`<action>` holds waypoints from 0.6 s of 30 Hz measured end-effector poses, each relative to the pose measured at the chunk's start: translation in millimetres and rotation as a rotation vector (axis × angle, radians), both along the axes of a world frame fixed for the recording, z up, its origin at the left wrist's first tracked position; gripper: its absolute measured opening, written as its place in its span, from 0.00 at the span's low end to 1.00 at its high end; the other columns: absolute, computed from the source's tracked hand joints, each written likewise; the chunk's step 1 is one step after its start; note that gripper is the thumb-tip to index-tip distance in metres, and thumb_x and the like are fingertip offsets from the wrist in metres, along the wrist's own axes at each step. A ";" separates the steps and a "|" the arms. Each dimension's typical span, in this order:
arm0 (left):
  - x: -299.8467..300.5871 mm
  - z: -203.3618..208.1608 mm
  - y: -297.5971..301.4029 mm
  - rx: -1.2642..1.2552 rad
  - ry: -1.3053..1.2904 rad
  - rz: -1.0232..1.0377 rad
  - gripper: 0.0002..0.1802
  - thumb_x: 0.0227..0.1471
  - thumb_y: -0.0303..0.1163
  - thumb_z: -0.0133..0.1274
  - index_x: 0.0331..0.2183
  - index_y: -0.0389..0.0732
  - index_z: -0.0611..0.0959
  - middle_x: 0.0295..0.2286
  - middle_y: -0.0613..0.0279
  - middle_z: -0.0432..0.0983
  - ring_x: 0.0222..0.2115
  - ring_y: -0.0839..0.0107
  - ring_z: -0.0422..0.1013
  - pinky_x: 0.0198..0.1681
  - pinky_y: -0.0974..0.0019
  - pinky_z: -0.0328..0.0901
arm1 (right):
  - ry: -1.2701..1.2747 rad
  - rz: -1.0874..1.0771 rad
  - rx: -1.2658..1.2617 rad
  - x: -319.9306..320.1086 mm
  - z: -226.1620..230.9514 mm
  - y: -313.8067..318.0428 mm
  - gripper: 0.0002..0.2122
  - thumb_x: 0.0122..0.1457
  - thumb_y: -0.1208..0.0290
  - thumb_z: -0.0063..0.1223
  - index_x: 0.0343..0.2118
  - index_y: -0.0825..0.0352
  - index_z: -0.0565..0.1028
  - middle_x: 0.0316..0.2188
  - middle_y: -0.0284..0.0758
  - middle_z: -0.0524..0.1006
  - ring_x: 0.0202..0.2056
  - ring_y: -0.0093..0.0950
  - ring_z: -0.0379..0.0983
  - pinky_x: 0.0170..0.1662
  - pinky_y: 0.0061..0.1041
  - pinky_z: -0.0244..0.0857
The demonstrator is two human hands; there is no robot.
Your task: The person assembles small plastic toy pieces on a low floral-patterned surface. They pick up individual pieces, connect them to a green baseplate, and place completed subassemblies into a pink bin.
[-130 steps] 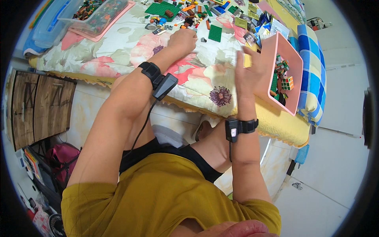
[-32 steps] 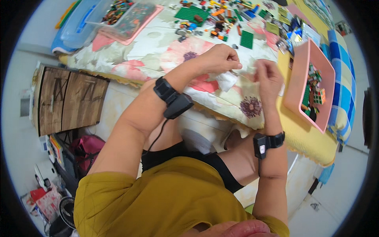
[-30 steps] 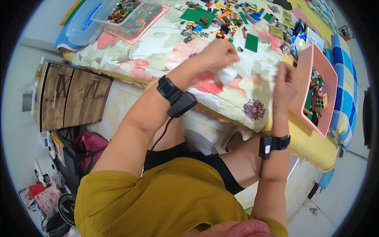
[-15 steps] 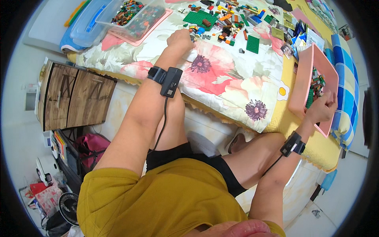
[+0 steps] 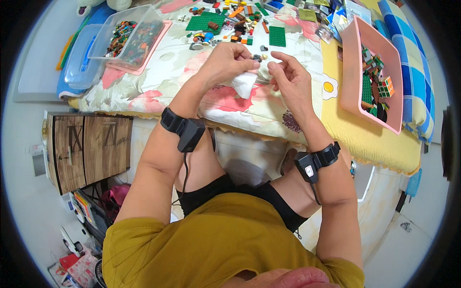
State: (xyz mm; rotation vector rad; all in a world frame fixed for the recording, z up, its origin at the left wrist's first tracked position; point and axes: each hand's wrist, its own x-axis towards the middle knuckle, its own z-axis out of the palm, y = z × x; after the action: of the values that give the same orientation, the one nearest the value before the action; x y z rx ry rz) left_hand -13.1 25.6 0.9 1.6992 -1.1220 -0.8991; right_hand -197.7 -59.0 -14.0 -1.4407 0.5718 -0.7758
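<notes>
Above the near edge of the flowered bed cover, my left hand is closed on a crumpled white tissue, which hangs below its fingers. At its fingertips shows a small dark building-brick piece, too small to make out fully. Just to the right, my right hand is held up with thumb and forefinger apart and nothing visible between them. Beyond the hands lie a green baseplate with a brown piece on it, a smaller green baseplate, and several loose bricks.
At the right stands a pink bin with bricks and a puzzle cube. A clear box of bricks rests on a pink lid at the left, beside a clear lid with a blue handle. Blue checked bedding borders the bin.
My right hand has left the pink bin and come left, beside my left hand. My left hand has lifted the tissue nearer to me. The view has shifted, and the puzzle cube now shows.
</notes>
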 end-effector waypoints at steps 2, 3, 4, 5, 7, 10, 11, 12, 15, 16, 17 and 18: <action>-16.3 2.5 -0.5 -0.006 -0.006 -0.067 0.11 0.49 0.32 0.64 0.27 0.34 0.82 0.20 0.70 0.75 0.22 0.86 0.66 0.24 0.79 0.60 | 0.026 0.037 0.061 -2.2 1.1 -3.5 0.10 0.60 0.71 0.57 0.41 0.71 0.78 0.22 0.28 0.74 0.22 0.13 0.68 0.24 0.15 0.65; -23.6 4.0 0.2 0.000 0.021 -0.077 0.13 0.48 0.33 0.64 0.25 0.33 0.81 0.19 0.70 0.73 0.21 0.85 0.65 0.24 0.78 0.60 | 0.022 0.067 0.084 -2.9 1.2 -6.4 0.10 0.61 0.71 0.57 0.40 0.72 0.78 0.21 0.28 0.74 0.21 0.13 0.69 0.24 0.15 0.65; -29.1 5.9 0.8 0.008 0.046 -0.087 0.14 0.47 0.34 0.64 0.23 0.33 0.80 0.18 0.70 0.72 0.20 0.84 0.63 0.23 0.76 0.59 | 0.013 0.086 0.149 -4.2 1.4 -9.7 0.10 0.61 0.70 0.57 0.40 0.72 0.78 0.21 0.28 0.74 0.21 0.14 0.69 0.23 0.16 0.65; -32.9 8.0 0.7 -0.007 0.080 -0.100 0.13 0.48 0.34 0.64 0.25 0.34 0.81 0.19 0.68 0.74 0.21 0.85 0.66 0.24 0.77 0.60 | 0.001 0.106 0.215 -6.1 1.9 -13.9 0.10 0.61 0.70 0.57 0.39 0.72 0.78 0.21 0.28 0.74 0.20 0.14 0.69 0.23 0.16 0.66; -38.9 11.1 1.1 -0.018 0.155 -0.113 0.12 0.48 0.34 0.64 0.26 0.35 0.82 0.20 0.67 0.76 0.22 0.86 0.67 0.24 0.78 0.61 | 0.002 0.171 0.345 -11.8 4.4 -22.9 0.11 0.61 0.67 0.57 0.37 0.71 0.78 0.21 0.28 0.74 0.20 0.16 0.69 0.23 0.16 0.67; -43.0 11.5 -0.8 -0.044 0.229 -0.108 0.11 0.49 0.33 0.64 0.29 0.35 0.82 0.22 0.67 0.77 0.23 0.86 0.69 0.25 0.79 0.62 | -0.021 0.270 0.409 -17.3 7.8 -30.8 0.11 0.64 0.65 0.54 0.39 0.70 0.76 0.21 0.26 0.71 0.19 0.15 0.67 0.24 0.14 0.63; -43.7 10.7 -1.1 -0.048 0.245 -0.097 0.11 0.50 0.33 0.64 0.30 0.35 0.82 0.23 0.67 0.78 0.23 0.87 0.69 0.25 0.79 0.62 | -0.011 0.266 0.425 -18.2 8.4 -31.9 0.11 0.63 0.64 0.55 0.38 0.70 0.77 0.21 0.26 0.71 0.20 0.15 0.67 0.24 0.15 0.64; -44.5 9.4 -1.6 -0.072 0.271 -0.104 0.11 0.50 0.33 0.64 0.31 0.34 0.82 0.23 0.67 0.78 0.23 0.87 0.69 0.25 0.79 0.63 | -0.020 0.274 0.442 -18.9 8.9 -33.0 0.11 0.63 0.64 0.55 0.37 0.70 0.77 0.21 0.27 0.72 0.20 0.16 0.68 0.24 0.15 0.66; -44.5 6.7 -3.0 -0.101 0.300 -0.122 0.12 0.51 0.31 0.63 0.33 0.33 0.82 0.26 0.66 0.79 0.26 0.84 0.72 0.30 0.78 0.66 | -0.068 0.314 0.503 -19.5 8.9 -35.7 0.12 0.62 0.64 0.56 0.36 0.70 0.77 0.21 0.27 0.72 0.21 0.16 0.69 0.24 0.16 0.67; -44.3 6.2 -2.1 -0.094 0.286 -0.138 0.12 0.52 0.31 0.63 0.34 0.32 0.82 0.28 0.64 0.79 0.28 0.82 0.74 0.34 0.76 0.69 | -0.072 0.319 0.533 -20.0 8.6 -36.1 0.12 0.62 0.64 0.56 0.36 0.70 0.77 0.21 0.27 0.72 0.21 0.16 0.69 0.24 0.16 0.67; -44.6 5.6 -1.7 -0.087 0.272 -0.154 0.12 0.52 0.30 0.62 0.34 0.31 0.82 0.30 0.63 0.80 0.30 0.79 0.75 0.37 0.73 0.72 | -0.090 0.338 0.529 -20.2 8.5 -37.2 0.12 0.62 0.64 0.56 0.36 0.70 0.77 0.21 0.27 0.72 0.21 0.16 0.69 0.24 0.16 0.67; -45.8 4.6 -1.7 -0.110 0.278 -0.145 0.12 0.52 0.30 0.63 0.34 0.31 0.82 0.28 0.63 0.79 0.29 0.81 0.74 0.35 0.75 0.70 | -0.094 0.348 0.529 -20.6 8.7 -38.4 0.12 0.62 0.64 0.56 0.36 0.70 0.77 0.22 0.27 0.72 0.20 0.16 0.69 0.24 0.16 0.67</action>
State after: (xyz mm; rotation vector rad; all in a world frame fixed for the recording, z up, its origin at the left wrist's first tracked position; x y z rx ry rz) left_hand -59.0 23.9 5.5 1.3684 -1.0937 -1.1057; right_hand -218.3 -97.4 -5.3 -0.9700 0.3991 -0.3730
